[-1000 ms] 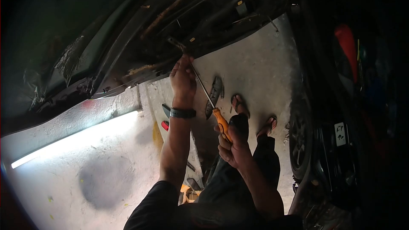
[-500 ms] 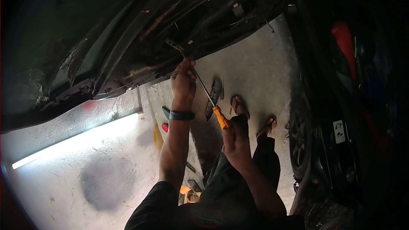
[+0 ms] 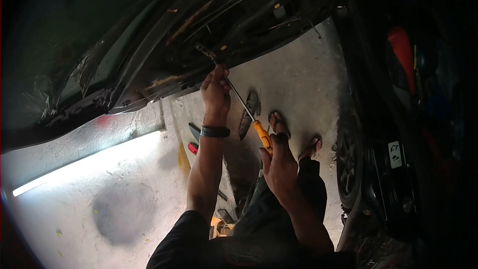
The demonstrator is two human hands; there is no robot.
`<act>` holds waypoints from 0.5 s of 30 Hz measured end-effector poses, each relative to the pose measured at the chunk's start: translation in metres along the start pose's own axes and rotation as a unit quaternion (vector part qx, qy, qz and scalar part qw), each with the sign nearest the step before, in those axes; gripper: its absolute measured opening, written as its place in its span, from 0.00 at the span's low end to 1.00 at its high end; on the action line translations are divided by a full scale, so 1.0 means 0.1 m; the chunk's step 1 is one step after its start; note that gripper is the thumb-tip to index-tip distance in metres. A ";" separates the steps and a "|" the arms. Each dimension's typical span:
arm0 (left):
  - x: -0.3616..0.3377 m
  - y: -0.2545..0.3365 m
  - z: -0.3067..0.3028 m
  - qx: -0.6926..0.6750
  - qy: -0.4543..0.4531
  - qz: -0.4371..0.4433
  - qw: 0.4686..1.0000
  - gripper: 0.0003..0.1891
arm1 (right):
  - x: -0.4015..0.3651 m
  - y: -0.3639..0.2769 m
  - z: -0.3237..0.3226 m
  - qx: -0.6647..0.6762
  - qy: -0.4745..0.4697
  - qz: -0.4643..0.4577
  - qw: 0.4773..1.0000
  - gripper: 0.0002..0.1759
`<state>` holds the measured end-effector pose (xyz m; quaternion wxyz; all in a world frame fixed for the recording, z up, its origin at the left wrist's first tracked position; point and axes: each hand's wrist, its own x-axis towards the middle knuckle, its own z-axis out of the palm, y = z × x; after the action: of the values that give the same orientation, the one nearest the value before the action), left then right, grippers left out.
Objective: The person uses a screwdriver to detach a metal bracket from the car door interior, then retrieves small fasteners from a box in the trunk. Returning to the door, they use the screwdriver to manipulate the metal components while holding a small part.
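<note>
A screwdriver with an orange handle (image 3: pixel 262 134) and a long metal shaft slants up to the inner side of a dark car door (image 3: pixel 149 60). My right hand (image 3: pixel 280 169) is wrapped round the lower end of the handle. Up at the door's edge, my left hand (image 3: pixel 215 89) has its fingers closed about the tip end of the shaft. Those fingers hide the tip and whatever it touches. Just above them a small metal strip with holes (image 3: pixel 205 50) sits against the door. A dark watch is on my left wrist.
A bright tube light (image 3: pixel 89 163) runs along the pale wall at left. On the floor lie a dark elongated part (image 3: pixel 249 114) and a thin tool beside it, near my sandalled feet. A wheel (image 3: pixel 350 164) and dark car bodywork stand at right, with a red object (image 3: pixel 402 55) above.
My right hand has shifted slightly down and right and its grip on the handle has altered, showing more orange. The left hand stays at the shaft, with the view moved only slightly.
</note>
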<state>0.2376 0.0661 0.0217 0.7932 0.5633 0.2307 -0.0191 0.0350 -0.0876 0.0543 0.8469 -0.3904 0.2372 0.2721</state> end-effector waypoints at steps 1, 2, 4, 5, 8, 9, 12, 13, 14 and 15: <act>0.01 -0.01 0.00 -0.004 -0.001 -0.001 1.000 0.07 | 0.01 0.01 0.00 0.004 -0.014 0.011 1.000 0.22; 0.01 0.00 -0.01 -0.008 -0.001 -0.002 1.000 0.07 | 0.01 0.03 0.00 0.009 -0.028 0.023 0.999 0.23; 0.05 0.04 -0.01 0.005 0.031 -0.004 0.999 0.07 | 0.02 0.05 0.00 0.020 -0.058 0.046 0.997 0.25; 0.04 0.04 -0.03 0.012 0.049 -0.008 0.999 0.07 | 0.00 0.05 0.03 0.056 -0.036 0.050 0.997 0.25; 0.07 0.04 -0.07 0.009 0.005 0.006 1.000 0.07 | -0.02 -0.03 0.15 0.035 0.039 -0.025 0.998 0.23; 0.07 0.04 -0.08 0.008 0.006 0.007 1.000 0.07 | -0.02 -0.04 0.17 -0.061 0.087 -0.092 0.990 0.22; 0.07 0.01 -0.03 0.000 0.011 0.006 1.000 0.07 | 0.06 0.10 0.05 -0.387 0.164 -0.324 0.848 0.21; 0.06 0.01 -0.01 -0.003 0.018 0.003 1.000 0.07 | 0.07 0.13 0.02 -0.363 0.153 -0.313 0.864 0.20; 0.06 0.02 0.00 -0.007 0.025 0.003 1.000 0.07 | 0.09 0.12 0.01 -0.273 0.130 -0.261 0.917 0.20; 0.07 0.03 0.00 -0.015 0.018 -0.008 1.000 0.07 | 0.08 0.09 -0.02 -0.073 0.058 -0.127 0.988 0.20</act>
<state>0.2445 0.0685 0.0216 0.7969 0.5500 0.2496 -0.0124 0.0352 -0.0818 0.0435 0.8288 -0.4928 0.2140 0.1563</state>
